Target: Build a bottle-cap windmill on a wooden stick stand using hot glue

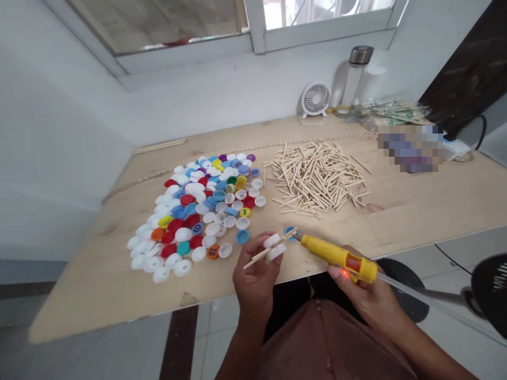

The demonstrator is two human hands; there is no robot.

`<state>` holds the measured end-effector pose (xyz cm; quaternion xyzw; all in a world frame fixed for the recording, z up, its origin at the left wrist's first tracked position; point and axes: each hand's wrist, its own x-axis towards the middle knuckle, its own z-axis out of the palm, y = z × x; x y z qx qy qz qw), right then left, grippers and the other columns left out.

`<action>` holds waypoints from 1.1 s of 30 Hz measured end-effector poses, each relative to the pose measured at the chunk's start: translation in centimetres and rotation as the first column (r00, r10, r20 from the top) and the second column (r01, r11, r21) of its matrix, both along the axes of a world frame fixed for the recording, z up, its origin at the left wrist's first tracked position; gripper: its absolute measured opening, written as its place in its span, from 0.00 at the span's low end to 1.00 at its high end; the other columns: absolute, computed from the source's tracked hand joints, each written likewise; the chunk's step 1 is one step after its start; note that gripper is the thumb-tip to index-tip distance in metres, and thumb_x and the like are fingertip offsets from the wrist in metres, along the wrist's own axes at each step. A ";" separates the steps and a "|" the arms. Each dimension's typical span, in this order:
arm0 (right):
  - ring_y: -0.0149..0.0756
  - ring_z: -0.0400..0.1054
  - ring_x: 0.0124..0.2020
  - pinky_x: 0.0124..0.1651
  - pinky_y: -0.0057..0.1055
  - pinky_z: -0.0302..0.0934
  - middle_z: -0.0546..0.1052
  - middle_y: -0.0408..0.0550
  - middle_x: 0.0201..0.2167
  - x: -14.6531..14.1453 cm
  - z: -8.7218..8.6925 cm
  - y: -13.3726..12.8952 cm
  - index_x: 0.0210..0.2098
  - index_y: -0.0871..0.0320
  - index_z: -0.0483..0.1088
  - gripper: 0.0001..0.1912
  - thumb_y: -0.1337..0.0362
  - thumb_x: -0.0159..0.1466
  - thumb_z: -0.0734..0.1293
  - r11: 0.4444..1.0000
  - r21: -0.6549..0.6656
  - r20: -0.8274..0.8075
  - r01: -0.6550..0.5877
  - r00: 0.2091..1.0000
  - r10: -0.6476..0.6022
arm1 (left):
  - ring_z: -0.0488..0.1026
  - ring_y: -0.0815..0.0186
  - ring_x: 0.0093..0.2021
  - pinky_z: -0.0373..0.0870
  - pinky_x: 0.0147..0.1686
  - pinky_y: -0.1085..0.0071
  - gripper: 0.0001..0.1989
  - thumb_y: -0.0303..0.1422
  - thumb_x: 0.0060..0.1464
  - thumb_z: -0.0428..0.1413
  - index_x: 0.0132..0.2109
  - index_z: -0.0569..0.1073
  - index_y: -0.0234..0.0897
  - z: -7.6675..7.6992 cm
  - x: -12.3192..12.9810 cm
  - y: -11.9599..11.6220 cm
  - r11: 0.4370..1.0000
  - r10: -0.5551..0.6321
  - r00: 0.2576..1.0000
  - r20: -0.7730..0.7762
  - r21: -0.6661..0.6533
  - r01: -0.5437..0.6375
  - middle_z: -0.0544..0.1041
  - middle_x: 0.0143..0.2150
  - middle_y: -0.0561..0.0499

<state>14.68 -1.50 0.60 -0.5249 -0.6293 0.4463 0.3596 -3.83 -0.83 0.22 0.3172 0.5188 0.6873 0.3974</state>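
Near the table's front edge, my left hand [257, 274] is closed on two white bottle caps [276, 251] with a thin wooden stick [259, 256] between them. The stick slants up to the right. My right hand [368, 295] is wrapped round a yellow glue gun [336, 256], whose red light glows. The gun's nozzle points left, close to the stick's upper end; whether they touch is unclear. Just behind the nozzle lies a blue cap [291, 233] on the table. A clear glue stick [412, 293] extends from the gun's rear.
Many coloured caps [190, 211] spread over the table's left part [99, 274]. A pile of short sticks [317, 177] lies at centre. Behind stand a small white fan [316, 99] and a bottle [354, 79]; bagged sticks [396, 112] lie right. A black fan [491, 287] is at the right edge.
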 end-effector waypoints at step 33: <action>0.36 0.68 0.29 0.28 0.29 0.62 0.72 0.43 0.27 4.0 2.6 1.6 0.35 0.54 0.68 0.08 0.57 0.63 0.63 0.990 0.139 0.230 0.000 0.973 -0.032 | 0.77 0.68 0.41 0.72 0.45 0.74 0.18 0.33 0.36 0.70 0.39 0.77 0.41 -0.2 -0.5 0.0 0.996 0.037 0.962 0.271 -0.091 -0.012 0.80 0.38 0.53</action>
